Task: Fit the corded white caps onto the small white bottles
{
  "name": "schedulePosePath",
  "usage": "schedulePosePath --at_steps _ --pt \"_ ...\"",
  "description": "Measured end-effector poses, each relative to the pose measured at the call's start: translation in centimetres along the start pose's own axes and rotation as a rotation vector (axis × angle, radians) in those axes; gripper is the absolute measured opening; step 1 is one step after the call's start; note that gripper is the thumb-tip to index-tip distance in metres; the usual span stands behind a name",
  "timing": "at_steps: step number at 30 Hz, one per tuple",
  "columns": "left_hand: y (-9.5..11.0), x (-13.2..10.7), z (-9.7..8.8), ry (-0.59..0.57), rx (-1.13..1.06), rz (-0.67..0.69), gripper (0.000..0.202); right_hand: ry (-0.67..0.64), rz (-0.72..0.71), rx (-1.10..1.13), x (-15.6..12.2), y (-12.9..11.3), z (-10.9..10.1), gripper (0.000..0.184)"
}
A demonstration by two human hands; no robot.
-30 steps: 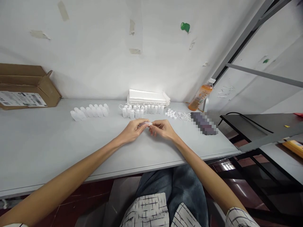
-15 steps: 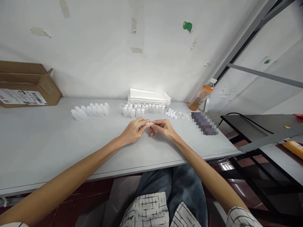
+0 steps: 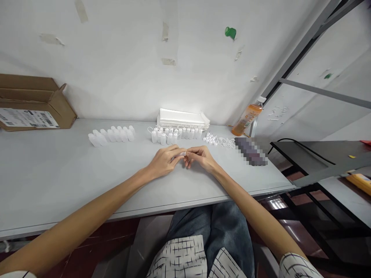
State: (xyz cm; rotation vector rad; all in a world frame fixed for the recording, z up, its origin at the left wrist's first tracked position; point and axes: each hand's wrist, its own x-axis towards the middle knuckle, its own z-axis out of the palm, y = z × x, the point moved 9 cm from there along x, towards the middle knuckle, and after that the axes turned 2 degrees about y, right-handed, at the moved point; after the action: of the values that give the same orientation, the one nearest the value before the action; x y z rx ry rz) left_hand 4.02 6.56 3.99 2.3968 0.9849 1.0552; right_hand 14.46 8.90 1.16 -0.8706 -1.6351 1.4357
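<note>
My left hand (image 3: 165, 161) is closed round a small white plastic bottle (image 3: 181, 153), held sideways just above the table, with most of it hidden by the fingers. At the bottle's right end, the thumb and fingers of my right hand (image 3: 202, 157) pinch its neck or cap; the exact part is covered. Behind my hands, several small white bottles (image 3: 163, 138) stand upright with caps on, some with thin loops. Farther left lie several translucent small bottles (image 3: 111, 135) in a slanting row. Small white caps (image 3: 211, 138) and a heap of thin white loops (image 3: 226, 143) are to the right.
White stacked trays or sheets (image 3: 182, 117) are against the wall. A bottle of orange drink (image 3: 247, 117) leans at the back right, near a pixelated dark object (image 3: 251, 151). An open cardboard box (image 3: 62, 110) is at the far left. The grey table (image 3: 72, 173) ends before my lap.
Both hands keep their places, with the fingers shifted slightly round the bottle's end. The view has moved a touch; nothing else on the table differs.
</note>
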Motion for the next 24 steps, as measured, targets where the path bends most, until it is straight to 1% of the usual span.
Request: schedulePosePath --at_steps 4,7,9,14,15,17,20,21,22,24 --pt "-0.5 0.2 -0.1 0.015 0.038 -0.059 0.029 0.007 -0.007 -0.03 0.1 -0.2 -0.4 0.036" --pt "-1.2 0.3 -0.5 0.058 0.065 -0.135 0.042 0.03 -0.025 -0.068 0.2 -0.6 -0.8 0.035" --pt "-1.5 0.3 -0.6 0.066 0.081 -0.168 0.048 0.04 -0.038 -0.092 0.1 -0.9 -0.9 0.035" --pt "-1.9 0.2 -0.3 0.051 0.11 -0.202 0.038 0.05 -0.049 -0.15 0.2 -1.1 -1.2 0.037" --pt "-2.0 0.2 -0.3 0.052 0.109 -0.217 0.038 0.088 -0.058 -0.191 0.2 -1.1 -1.7 0.038" --pt "-2.1 0.2 -0.3 0.05 0.095 -0.242 0.038 0.241 -0.112 -0.37 0.1 -1.6 -3.7 0.04" --pt "-2.0 0.2 -0.3 0.027 0.036 -0.267 0.035 0.586 -0.276 -0.826 -1.0 -3.6 -7.7 0.034" --pt "-2.0 0.2 -0.3 0.018 0.008 -0.282 0.034 0.679 -0.295 -0.926 -1.4 -4.0 -9.0 0.031" --pt "-2.1 0.1 -0.2 0.012 -0.024 -0.303 0.032 0.772 -0.29 -0.995 -1.9 -4.2 -10.4 0.03" --pt "-2.3 0.0 -0.1 -0.004 -0.111 -0.36 0.03 0.913 -0.22 -1.113 -2.8 -4.1 -13.1 0.027"
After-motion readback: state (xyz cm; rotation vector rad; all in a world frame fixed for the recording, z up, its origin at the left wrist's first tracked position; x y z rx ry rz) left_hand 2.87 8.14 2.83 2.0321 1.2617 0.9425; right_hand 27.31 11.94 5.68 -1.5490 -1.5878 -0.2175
